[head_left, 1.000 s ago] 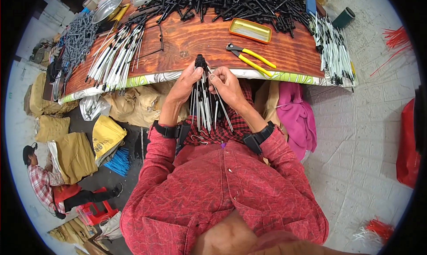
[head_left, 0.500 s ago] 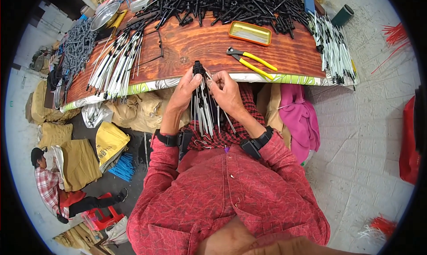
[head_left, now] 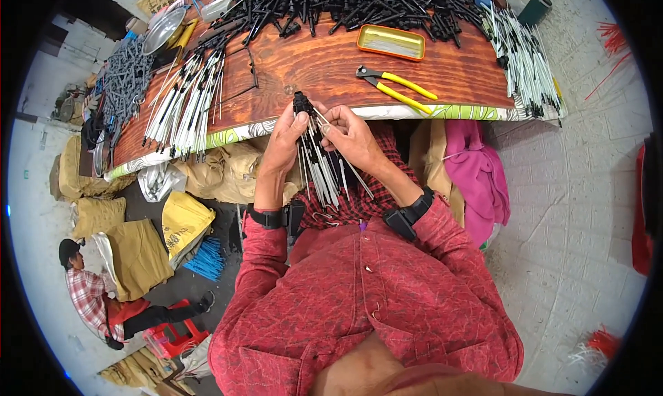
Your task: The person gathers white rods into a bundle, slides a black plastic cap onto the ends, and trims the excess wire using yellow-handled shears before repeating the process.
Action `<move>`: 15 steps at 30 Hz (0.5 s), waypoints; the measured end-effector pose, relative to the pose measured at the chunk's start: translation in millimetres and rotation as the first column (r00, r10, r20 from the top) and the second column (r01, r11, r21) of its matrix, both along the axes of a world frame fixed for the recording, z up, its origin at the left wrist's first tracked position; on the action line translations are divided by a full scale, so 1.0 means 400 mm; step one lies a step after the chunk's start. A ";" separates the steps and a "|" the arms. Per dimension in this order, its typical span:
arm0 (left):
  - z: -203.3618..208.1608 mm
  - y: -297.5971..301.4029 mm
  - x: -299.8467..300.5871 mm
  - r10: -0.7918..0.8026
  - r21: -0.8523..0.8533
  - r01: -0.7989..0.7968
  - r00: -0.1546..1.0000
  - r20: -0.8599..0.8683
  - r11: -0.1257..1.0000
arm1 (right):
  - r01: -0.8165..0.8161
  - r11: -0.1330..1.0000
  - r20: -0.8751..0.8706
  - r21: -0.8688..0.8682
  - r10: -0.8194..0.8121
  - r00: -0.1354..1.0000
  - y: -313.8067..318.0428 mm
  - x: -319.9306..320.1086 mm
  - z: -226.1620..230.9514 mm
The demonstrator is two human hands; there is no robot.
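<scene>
At the table's near edge, my left hand (head_left: 282, 142) grips the black top of what looks like a small umbrella frame (head_left: 302, 104), closed around it with the thumb along its side. White and black ribs (head_left: 319, 171) hang from that top in a loose bunch toward my lap. My right hand (head_left: 352, 142) is closed, thumb and fingers pinching one thin rib near its upper end, just right of the frame's top. Their fingers hide part of the joint. Beyond my right hand lie yellow-handled pliers (head_left: 407, 92), jaws toward the left, touched by neither hand.
Behind the pliers sits a yellow tin (head_left: 391, 45) of thin wires. Black parts (head_left: 331, 5) heap along the back of the wooden table (head_left: 297, 64). Rib bundles lie left (head_left: 190, 106) and right (head_left: 528, 64); grey parts (head_left: 126, 78) sit far left. A person (head_left: 86, 292) sits at lower left.
The whole view has shifted slightly to the right. Both hands keep their grip on the frame and rib, and the frame's top now tilts a little more to the left.
</scene>
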State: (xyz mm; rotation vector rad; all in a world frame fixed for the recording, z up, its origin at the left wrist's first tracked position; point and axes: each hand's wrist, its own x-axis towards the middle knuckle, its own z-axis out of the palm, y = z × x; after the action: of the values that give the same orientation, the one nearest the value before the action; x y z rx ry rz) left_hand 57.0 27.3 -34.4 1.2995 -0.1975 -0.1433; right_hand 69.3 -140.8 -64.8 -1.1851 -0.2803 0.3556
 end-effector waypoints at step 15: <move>-0.001 -0.018 0.015 -0.011 0.039 0.009 0.999 0.038 0.999 | 0.645 0.611 0.710 -0.458 -0.186 0.680 -0.007 -0.024 0.021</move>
State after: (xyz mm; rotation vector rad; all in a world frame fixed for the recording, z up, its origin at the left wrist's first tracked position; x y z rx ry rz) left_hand 63.0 20.3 -34.7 1.3403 -0.2347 -0.1319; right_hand 59.9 -143.7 -56.3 -2.0643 -0.4060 -0.4545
